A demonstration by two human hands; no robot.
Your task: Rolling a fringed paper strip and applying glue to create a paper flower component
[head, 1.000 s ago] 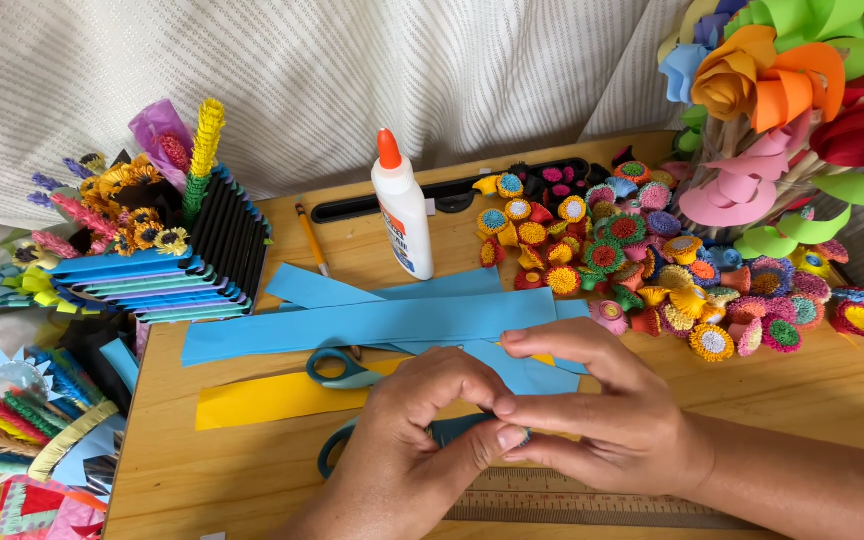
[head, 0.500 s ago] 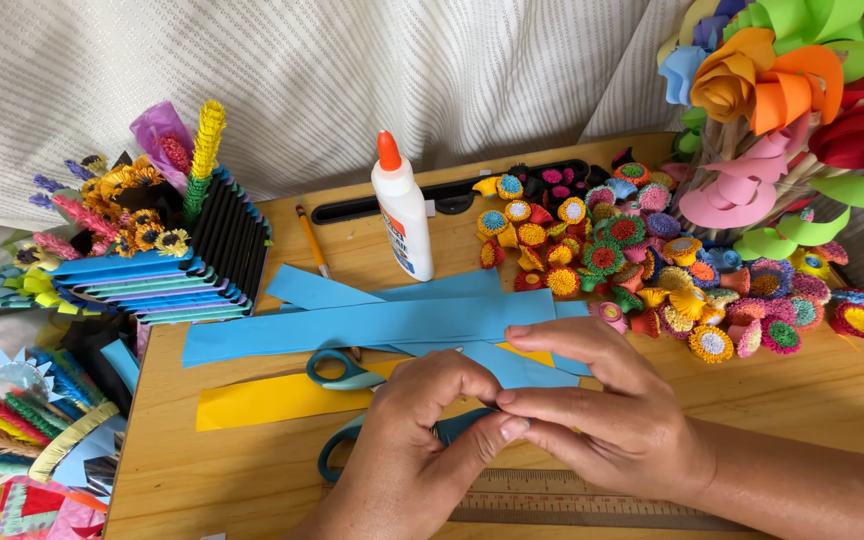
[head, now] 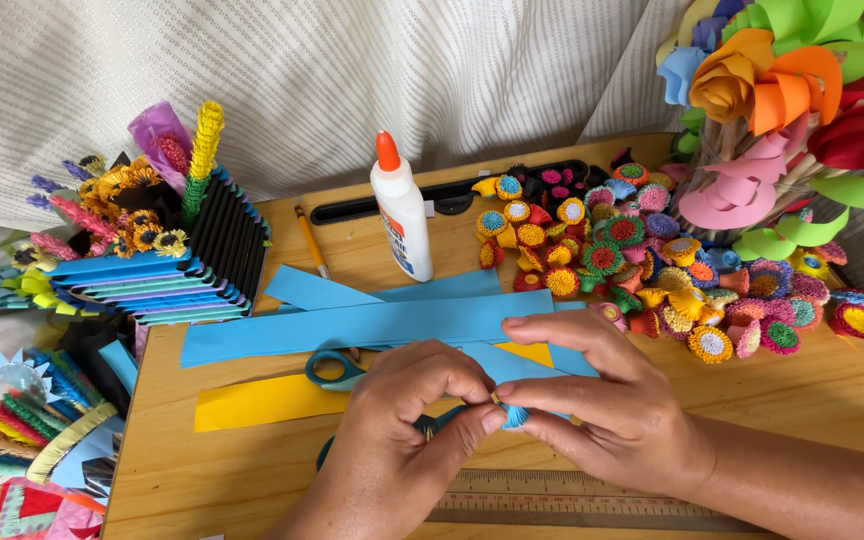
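Note:
Both my hands meet over the front of a wooden table (head: 832, 390). My left hand (head: 402, 430) and my right hand (head: 602, 400) pinch a small blue fringed paper coil (head: 514, 416) between their fingertips. Under my hands lie long blue paper strips (head: 352, 325), a yellow strip (head: 262, 400) and scissors with teal handles (head: 332, 368), partly hidden by my left hand. A wooden ruler (head: 552, 495) lies along the near edge below my wrists.
A white glue bottle with an orange cap (head: 402, 215) stands behind the strips, a pencil (head: 312, 242) beside it. A heap of small coloured paper flowers (head: 652, 270) fills the right side. Large paper roses (head: 772, 90) stand at the back right. A blue-and-black paper holder (head: 172, 265) sits left.
My fingers have shifted slightly on the blue coil, and it now shows between the fingertips. Everything else on the table stays put.

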